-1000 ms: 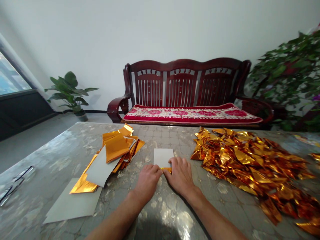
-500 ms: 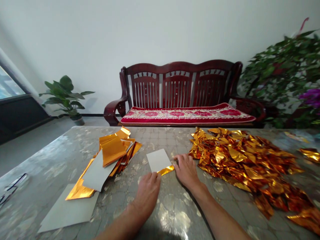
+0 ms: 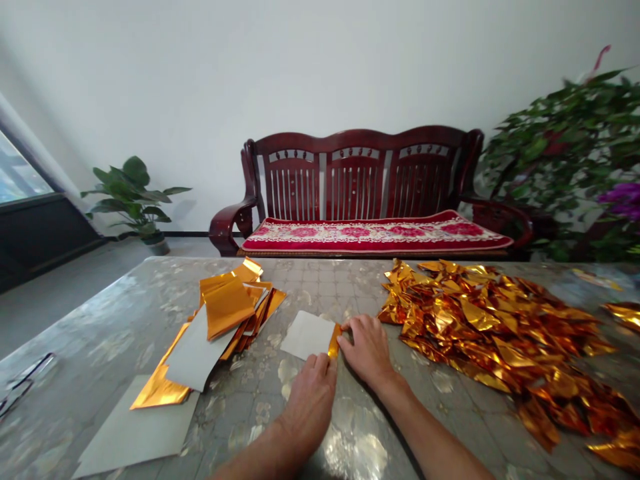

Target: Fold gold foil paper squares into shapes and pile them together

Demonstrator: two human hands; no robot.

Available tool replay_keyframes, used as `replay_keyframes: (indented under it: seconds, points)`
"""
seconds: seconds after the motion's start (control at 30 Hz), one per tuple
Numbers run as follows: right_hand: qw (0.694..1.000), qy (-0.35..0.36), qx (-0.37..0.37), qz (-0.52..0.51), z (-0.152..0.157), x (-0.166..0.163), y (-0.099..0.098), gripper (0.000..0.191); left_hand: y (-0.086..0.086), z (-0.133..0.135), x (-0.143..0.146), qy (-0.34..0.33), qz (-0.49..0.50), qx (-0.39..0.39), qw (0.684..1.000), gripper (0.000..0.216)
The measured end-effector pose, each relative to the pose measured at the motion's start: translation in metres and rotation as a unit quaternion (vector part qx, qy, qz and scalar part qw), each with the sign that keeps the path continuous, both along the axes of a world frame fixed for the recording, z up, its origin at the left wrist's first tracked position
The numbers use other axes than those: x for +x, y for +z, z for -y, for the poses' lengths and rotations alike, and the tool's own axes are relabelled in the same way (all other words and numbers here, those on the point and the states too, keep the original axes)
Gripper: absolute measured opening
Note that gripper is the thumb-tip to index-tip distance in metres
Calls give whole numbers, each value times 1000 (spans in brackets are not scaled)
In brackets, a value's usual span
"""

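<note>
White sheet (image 3: 306, 335) touched at its gold strip (image 3: 335, 341) by 2 hands

The strip's near end is touched by the left hand (image 3: 313, 393), fingers curled; its far end by the right hand (image 3: 367, 347), fingers bent. Whether either is closed in a grip cannot be told. The sheet is laid on the counter (image 3: 110, 333), between piled foil sheets (image 3: 227, 307) and heaped folded foil (image 3: 480, 327). Beyond, a wooden sofa (image 3: 355, 183) is seen.
</note>
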State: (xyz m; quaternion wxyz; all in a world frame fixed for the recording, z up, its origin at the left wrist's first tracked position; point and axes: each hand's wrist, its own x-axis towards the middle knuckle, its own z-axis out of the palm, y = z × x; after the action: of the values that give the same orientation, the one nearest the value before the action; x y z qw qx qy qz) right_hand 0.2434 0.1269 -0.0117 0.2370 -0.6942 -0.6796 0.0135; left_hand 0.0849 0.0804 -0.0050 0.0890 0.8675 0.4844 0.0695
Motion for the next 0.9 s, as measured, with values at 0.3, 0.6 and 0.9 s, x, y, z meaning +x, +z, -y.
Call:
replay_keyframes:
  seconds: [0.3,0.6,0.9]
  points:
    - [999,-5,5,-33,-1,-2,2,10,1,4,1,-28,-9,-4,1000,46]
    - [984,16,14,-176,-4,0,0,11,-5,3,-2,-45,26,6,999,41]
    - [944,116,235,-203,6,-1,0,23,-5,-14,-14,-83,344,188,916,40]
